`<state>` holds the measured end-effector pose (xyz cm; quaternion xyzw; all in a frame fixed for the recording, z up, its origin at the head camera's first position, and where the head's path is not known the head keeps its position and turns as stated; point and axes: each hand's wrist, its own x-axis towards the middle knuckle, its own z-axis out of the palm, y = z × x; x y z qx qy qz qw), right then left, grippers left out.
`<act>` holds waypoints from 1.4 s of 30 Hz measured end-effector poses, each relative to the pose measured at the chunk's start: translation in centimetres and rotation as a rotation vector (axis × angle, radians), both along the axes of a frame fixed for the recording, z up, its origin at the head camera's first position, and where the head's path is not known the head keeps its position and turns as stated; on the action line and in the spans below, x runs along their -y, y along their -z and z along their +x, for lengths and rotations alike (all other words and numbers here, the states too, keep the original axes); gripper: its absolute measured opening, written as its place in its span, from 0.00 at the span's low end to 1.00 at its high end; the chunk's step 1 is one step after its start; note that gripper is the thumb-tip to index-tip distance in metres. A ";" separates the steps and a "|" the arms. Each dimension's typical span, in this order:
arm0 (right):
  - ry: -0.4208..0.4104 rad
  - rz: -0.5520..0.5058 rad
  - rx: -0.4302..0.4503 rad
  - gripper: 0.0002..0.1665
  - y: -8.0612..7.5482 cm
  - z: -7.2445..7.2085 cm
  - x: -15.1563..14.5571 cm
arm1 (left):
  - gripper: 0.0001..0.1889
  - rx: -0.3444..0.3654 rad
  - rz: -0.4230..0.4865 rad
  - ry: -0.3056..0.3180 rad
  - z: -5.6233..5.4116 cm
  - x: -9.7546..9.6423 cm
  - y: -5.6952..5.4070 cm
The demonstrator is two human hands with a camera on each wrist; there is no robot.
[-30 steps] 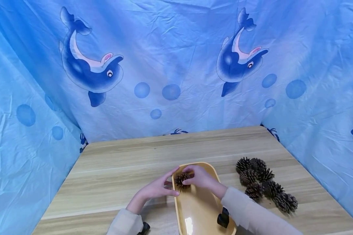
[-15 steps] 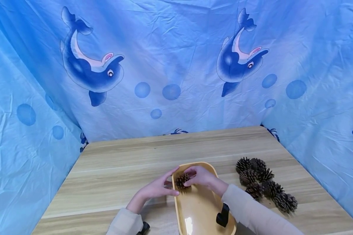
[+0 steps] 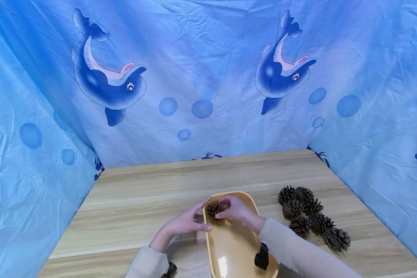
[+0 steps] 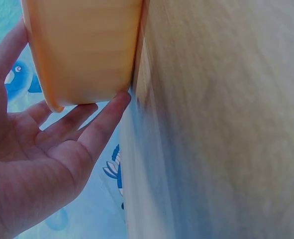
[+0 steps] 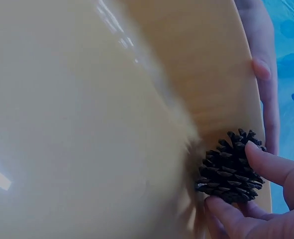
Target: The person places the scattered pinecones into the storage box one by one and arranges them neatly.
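Right hand [image 3: 238,208]: fingers are pinching a pine cone [image 3: 213,211]
Held cone: is sitting inside the tray [image 3: 239,247], lower centre of frame
Left hand [image 3: 185,223]: spread fingers are touching the tray's outer wall
Other pine cones [image 3: 313,207]: are lying clustered on the desk [image 3: 142,216], lower right
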<state>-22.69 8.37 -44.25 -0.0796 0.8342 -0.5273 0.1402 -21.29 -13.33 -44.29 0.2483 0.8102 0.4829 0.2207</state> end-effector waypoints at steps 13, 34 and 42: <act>0.025 -0.038 0.010 0.43 -0.6 1.3 0.3 | 0.49 0.024 0.003 0.004 -0.1 0.1 0.2; -0.099 -0.258 0.018 0.45 -4.2 3.6 -5.2 | 0.50 -0.002 0.002 0.000 -0.1 0.2 0.4; -0.157 -0.309 -0.003 0.49 -4.5 5.1 -6.5 | 0.51 -0.025 -0.011 0.004 0.0 0.3 0.4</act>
